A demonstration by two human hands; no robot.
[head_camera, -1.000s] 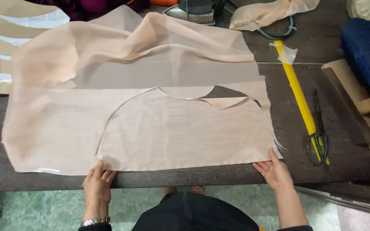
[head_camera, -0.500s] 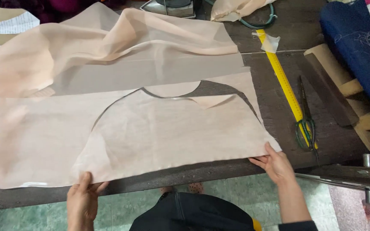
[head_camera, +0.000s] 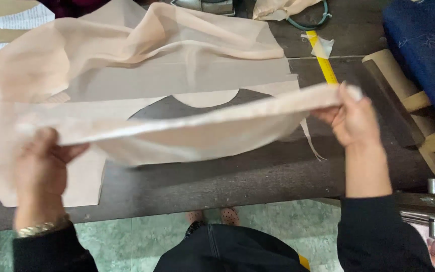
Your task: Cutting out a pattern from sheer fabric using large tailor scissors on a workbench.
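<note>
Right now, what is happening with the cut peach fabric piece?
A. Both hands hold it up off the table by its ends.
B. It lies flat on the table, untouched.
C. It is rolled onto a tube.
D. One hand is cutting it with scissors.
A: the left hand and right hand each grip an end of the cut fabric piece, lifted above the dark table.

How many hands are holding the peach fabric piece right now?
2: the left hand grips its left end, the right hand pinches its right end, lifting the peach fabric piece above the dark table.

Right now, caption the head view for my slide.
Left hand and right hand lift a cut peach fabric piece above the dark table.
</note>
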